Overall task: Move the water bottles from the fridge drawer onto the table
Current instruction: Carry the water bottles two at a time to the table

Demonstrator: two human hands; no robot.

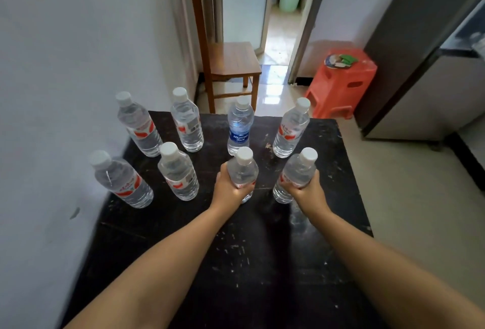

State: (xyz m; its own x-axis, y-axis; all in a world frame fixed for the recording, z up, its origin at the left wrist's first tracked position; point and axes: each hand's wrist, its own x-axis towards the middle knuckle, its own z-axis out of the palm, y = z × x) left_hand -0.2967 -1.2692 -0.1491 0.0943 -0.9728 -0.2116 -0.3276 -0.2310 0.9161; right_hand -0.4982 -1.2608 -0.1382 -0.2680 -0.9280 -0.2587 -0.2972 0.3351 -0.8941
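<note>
Several clear water bottles with white caps stand on the black table (262,263). My left hand (229,188) grips one red-labelled bottle (242,168) around its middle, its base at the table top. My right hand (305,192) grips another red-labelled bottle (295,173) the same way, just to the right. Behind them stand a blue-labelled bottle (239,126) and a red-labelled one (291,129). Further left stand several more, among them a bottle (178,173) near my left hand and one (120,180) at the table's left edge.
A white wall runs along the table's left side. Beyond the far edge stand a wooden chair (231,66) and a red plastic stool (343,82). A grey fridge (425,66) stands at the right. A doorway opens behind the chair.
</note>
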